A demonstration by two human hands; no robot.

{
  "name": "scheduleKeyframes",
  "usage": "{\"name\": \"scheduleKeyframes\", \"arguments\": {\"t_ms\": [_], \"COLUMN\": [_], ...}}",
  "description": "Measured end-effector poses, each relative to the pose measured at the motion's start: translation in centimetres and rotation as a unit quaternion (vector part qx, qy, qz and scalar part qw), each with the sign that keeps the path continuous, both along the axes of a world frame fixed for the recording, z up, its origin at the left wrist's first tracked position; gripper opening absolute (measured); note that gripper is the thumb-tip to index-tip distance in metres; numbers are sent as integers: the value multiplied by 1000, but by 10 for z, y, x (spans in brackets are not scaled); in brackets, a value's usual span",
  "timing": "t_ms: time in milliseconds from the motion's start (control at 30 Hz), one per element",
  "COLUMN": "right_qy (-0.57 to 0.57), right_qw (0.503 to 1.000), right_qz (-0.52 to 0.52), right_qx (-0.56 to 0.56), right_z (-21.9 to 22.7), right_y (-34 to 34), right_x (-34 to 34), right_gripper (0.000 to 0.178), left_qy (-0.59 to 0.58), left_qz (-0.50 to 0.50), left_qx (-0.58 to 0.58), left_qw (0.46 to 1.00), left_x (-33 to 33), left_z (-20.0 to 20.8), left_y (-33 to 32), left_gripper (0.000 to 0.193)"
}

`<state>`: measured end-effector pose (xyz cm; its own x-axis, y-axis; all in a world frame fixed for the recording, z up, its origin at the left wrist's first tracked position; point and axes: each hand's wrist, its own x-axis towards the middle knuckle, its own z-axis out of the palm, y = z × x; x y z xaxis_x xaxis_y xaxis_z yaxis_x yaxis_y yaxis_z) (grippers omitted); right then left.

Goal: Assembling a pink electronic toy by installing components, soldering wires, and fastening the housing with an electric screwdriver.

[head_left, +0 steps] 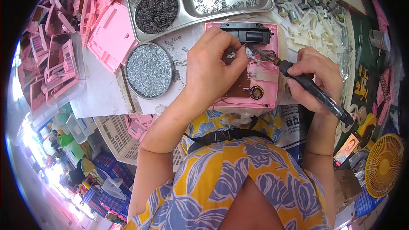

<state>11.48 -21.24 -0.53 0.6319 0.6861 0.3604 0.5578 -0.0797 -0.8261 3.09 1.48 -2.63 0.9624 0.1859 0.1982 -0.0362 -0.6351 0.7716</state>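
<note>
A pink plastic housing (269,98) lies on the table in front of me. Inside it are a black compartment part (251,37), a brown circuit board (239,86), a small round speaker (256,92) and loose thin wires (255,55). My left hand (217,61) is over the housing's left side, thumb and fingertips pinched on a thin wire. In my right hand (317,74) is a black-handled soldering iron (304,83), gripped like a pen. Its metal tip points left, close to the left fingertips. Fingers partly hide the point where wire and tip meet.
A steel tray (198,15) of springs spans the back, with a round dish of screws (149,70) before it. Pink casings (53,59) are heaped at left; white plastic parts (313,27) lie at back right. A phone (347,148) and a yellow fan (384,166) stand at right.
</note>
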Motion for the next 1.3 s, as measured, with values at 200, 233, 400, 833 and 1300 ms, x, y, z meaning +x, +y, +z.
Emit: {"name": "scheduleKeyframes", "arguments": {"t_ms": [200,233,400,833,1300], "right_qy": [12,15,13,3,15], "right_qw": [1000,1000,1000,999,997], "right_qz": [-3,-3,0,-13,-18], "right_qx": [6,10,11,29,78], "right_z": [-2,-2,-3,0,1], "right_y": [1,1,1,-5,-19], "right_x": [-1,-1,1,-4,-7], "right_gripper": [17,17,19,18,22], "left_qy": [-3,-2,-7,-1,-24], "left_qz": [2,3,3,16,12], "left_qx": [-6,-4,9,10,21], "left_qw": [1000,1000,1000,1000,999], "left_x": [0,0,0,-1,-2], "left_z": [-1,-1,-3,-4,-6], "left_y": [0,0,-1,-1,-3], "left_gripper": [10,10,11,10,11]}}
